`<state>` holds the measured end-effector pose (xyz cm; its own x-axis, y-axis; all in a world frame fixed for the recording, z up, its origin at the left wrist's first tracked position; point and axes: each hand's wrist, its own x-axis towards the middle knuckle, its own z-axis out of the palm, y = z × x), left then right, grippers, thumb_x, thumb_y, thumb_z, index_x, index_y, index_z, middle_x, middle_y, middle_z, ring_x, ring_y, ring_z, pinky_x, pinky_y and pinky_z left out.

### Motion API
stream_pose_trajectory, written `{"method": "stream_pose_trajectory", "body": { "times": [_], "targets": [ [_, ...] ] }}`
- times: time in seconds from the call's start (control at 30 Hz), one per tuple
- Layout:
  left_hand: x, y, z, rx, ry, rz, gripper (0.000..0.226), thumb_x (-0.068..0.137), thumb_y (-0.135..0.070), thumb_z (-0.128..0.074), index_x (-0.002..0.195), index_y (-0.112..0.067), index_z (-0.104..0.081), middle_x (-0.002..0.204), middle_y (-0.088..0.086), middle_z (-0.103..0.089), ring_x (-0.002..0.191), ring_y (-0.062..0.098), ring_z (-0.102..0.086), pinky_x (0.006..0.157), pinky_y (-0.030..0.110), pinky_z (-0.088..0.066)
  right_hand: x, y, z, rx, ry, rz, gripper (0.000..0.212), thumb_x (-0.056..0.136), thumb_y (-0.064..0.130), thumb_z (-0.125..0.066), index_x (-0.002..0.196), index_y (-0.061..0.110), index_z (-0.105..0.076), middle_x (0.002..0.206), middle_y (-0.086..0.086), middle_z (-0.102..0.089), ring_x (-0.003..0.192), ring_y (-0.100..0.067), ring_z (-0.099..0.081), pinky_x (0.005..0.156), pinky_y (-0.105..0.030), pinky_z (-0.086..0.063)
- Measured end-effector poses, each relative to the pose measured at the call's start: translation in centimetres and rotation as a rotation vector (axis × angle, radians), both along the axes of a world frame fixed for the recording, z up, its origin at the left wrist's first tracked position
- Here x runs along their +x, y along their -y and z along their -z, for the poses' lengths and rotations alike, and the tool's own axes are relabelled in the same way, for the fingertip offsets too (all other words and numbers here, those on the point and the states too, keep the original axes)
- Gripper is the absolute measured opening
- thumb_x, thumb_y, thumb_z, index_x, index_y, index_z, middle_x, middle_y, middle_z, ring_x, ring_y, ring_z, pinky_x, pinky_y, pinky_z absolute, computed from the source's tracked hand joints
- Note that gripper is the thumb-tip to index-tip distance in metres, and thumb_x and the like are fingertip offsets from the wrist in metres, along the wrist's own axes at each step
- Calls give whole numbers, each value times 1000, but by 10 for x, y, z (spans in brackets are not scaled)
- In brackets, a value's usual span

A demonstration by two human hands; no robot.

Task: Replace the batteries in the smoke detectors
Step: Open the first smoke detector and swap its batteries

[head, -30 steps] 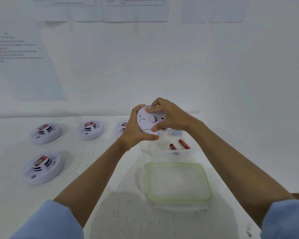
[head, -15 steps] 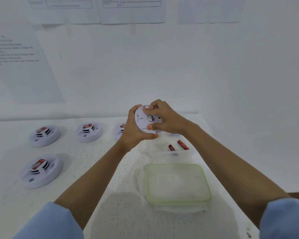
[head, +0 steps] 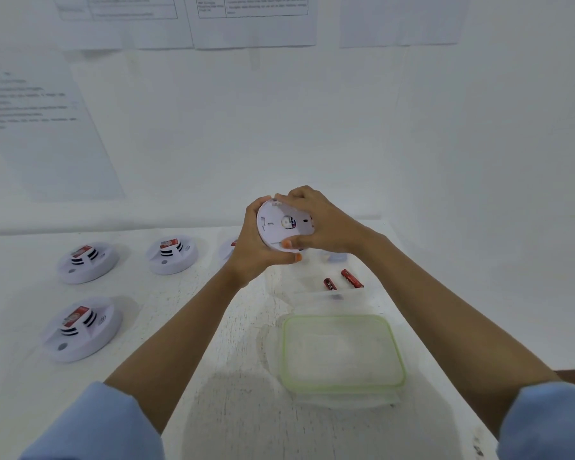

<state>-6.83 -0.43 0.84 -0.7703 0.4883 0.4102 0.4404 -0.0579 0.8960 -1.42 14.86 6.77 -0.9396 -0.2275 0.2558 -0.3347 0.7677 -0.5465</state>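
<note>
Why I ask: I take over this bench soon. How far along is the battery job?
Done: unclear. The three detectors sit dome-up on the table and a fourth detector is half hidden; nothing shows which have new batteries. In hand: the left hand and right hand grip the held detector, flat back towards the camera. Left: two red batteries lie loose beyond the clear container, not yet fitted.

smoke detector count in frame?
5. Back-left detector, back-middle detector, front-left detector on the table; held detector gripped by left hand and right hand; fourth detector partly hidden behind the left. Others may be hidden.
</note>
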Motion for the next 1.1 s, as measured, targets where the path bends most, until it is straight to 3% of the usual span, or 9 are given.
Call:
{"method": "stream_pose_trajectory", "body": {
  "times": [0.17, 0.3, 0.37, 0.5, 0.6, 0.73, 0.83, 0.97, 1.1],
  "targets": [
    [5, 4, -3, -56, -67, -41, 105, 42, -19, -85, 130, -11, -29, 121, -9, -44, 107, -10, -50, 81, 9, -46, 8, 6, -1, -59, -21, 135, 59, 79, 40, -69, 131, 23, -49, 113, 3, -37, 109, -11, -34, 89, -23, -31],
    [16, 4, -14, -220, -275, -295, 106, 50, -25, -84, 139, -14, -27, 123, -4, -40, 106, 3, -43, 82, 8, -40, 12, 27, 8, -172, 81, 114, 64, 75, 53, -66, 125, 19, -47, 115, -4, -49, 106, -20, -52, 91, -34, -47],
    [19, 8, -15, -280, -347, -389, 112, 55, -21, -87, 145, -17, -20, 125, 5, -42, 102, 7, -43, 77, 21, -47, 15, 36, 11, -317, 36, 102, 58, 79, 40, -68, 123, 9, -48, 121, -11, -55, 109, -24, -56, 91, -37, -51],
    [20, 20, -14, -246, -405, -395, 114, 52, -46, -76, 145, -16, -15, 122, 10, -49, 104, 12, -44, 86, 31, -43, 15, 48, 22, -706, 65, 113, 49, 82, 12, -68, 127, 12, -48, 117, -3, -59, 102, -17, -59, 80, -26, -55],
    [22, 41, -12, -198, -212, -300, 108, 51, -42, -77, 138, -29, -14, 132, 2, -38, 115, 12, -39, 93, 23, -37, 14, 58, 29, -1094, 210, 146, 49, 83, -2, -58, 127, 18, -44, 116, -10, -58, 99, -26, -61, 72, -36, -57],
    [21, 85, 5, -31, 400, 4, 84, 66, -20, -72, 134, -41, -28, 134, 1, -43, 115, 19, -54, 83, 25, -53, 13, 79, 39, -1417, 360, 113, 51, 88, -4, -48, 123, 32, -40, 115, -5, -56, 94, -24, -60, 66, -36, -55],
    [17, 110, 19, 0, 510, 98, 70, 78, -3, -67, 129, -38, -34, 126, 6, -55, 109, 21, -60, 81, 30, -57, 13, 100, 48, -1395, 413, 112, 48, 87, -3, -47, 123, 30, -44, 121, -5, -54, 100, -25, -58, 70, -38, -54],
    [13, 141, 37, -21, 530, 96, 72, 72, -12, -68, 128, -44, -36, 128, 3, -55, 114, 22, -58, 84, 33, -55, 20, 128, 58, -1088, 440, 188, 57, 81, 2, -62, 124, 34, -45, 127, -2, -54, 111, -24, -57, 75, -34, -54],
    [14, 164, 54, -45, 519, 98, 76, 70, -13, -69, 131, -42, -36, 133, 9, -51, 116, 24, -57, 86, 36, -55, 36, 157, 72, -938, 333, 110, 59, 75, -18, -61, 103, 33, -50, 97, 11, -59, 85, 1, -63, 62, -19, -55]
  ]
}}
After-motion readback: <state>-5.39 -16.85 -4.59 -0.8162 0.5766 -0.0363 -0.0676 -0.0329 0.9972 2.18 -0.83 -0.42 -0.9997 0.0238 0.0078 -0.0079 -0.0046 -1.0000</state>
